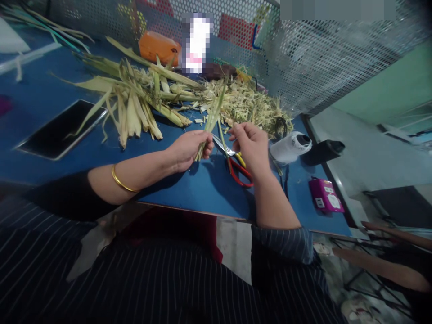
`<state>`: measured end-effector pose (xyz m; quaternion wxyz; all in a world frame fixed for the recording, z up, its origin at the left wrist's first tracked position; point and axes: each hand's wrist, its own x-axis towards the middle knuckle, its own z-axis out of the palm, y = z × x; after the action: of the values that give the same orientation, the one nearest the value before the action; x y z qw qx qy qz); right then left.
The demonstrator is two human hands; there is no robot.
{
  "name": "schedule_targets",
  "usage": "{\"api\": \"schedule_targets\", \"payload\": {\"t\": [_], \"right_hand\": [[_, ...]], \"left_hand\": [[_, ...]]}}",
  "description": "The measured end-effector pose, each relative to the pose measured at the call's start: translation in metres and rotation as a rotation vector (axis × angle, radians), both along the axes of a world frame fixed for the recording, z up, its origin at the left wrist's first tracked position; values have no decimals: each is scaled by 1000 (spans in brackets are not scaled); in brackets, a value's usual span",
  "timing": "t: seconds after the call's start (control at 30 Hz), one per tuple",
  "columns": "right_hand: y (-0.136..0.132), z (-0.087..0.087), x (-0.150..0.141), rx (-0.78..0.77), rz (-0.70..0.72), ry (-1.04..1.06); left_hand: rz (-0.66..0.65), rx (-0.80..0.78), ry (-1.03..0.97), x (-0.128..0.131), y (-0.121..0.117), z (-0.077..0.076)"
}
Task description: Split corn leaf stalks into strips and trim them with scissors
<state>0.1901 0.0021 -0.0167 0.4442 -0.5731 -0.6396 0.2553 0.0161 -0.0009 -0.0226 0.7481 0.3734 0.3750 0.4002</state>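
Observation:
My left hand [194, 146] is closed around a thin bundle of pale green corn husk strips [213, 117], whose tips point up and away from me. Close by on the right, my right hand [250, 144] has its fingers curled in a pinch; whatever they hold is hidden. A narrow loose strip [222, 137] slants down between the hands. Scissors [230, 153] with red and yellow handles lie on the blue table under it, partly behind my right hand. Dried corn husks [131, 108] are heaped beyond my left hand, and shredded husk bits [249, 101] are piled behind my right.
Right of my right hand are a white thread cone [290, 147], a black cone [322, 152] and a purple packet [326, 195]. A dark flat panel [64, 128] lies at left. An orange package [158, 47] stands before the perforated metal screen [297, 54]. Another person's arm [381, 267] shows lower right.

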Motion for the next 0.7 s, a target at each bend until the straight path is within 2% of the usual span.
{"api": "schedule_targets", "payload": {"t": [0.07, 0.17, 0.23, 0.33, 0.4, 0.47, 0.6, 0.7], "right_hand": [[-1, 4, 6, 12, -61, -295], [0, 3, 8, -97, -113, -679], [2, -3, 5, -184, -107, -797], [7, -10, 4, -228, -74, -809], [10, -12, 6, -217, -67, -707], [9, -11, 7, -212, -42, -453], [3, -6, 3, -293, 165, 219], [-2, -4, -3, -316, 259, 438]], "left_hand": [[76, -13, -9, -3, 6, -1], [108, -30, -17, -7, 10, -1], [106, -41, -9, -7, 10, -1], [74, -54, 16, -4, 6, 0], [70, -54, 42, -2, 5, 0], [104, -42, 70, -1, 5, -1], [190, -1, 60, -1, 6, -3], [219, -6, 32, -2, 7, -3]]}}
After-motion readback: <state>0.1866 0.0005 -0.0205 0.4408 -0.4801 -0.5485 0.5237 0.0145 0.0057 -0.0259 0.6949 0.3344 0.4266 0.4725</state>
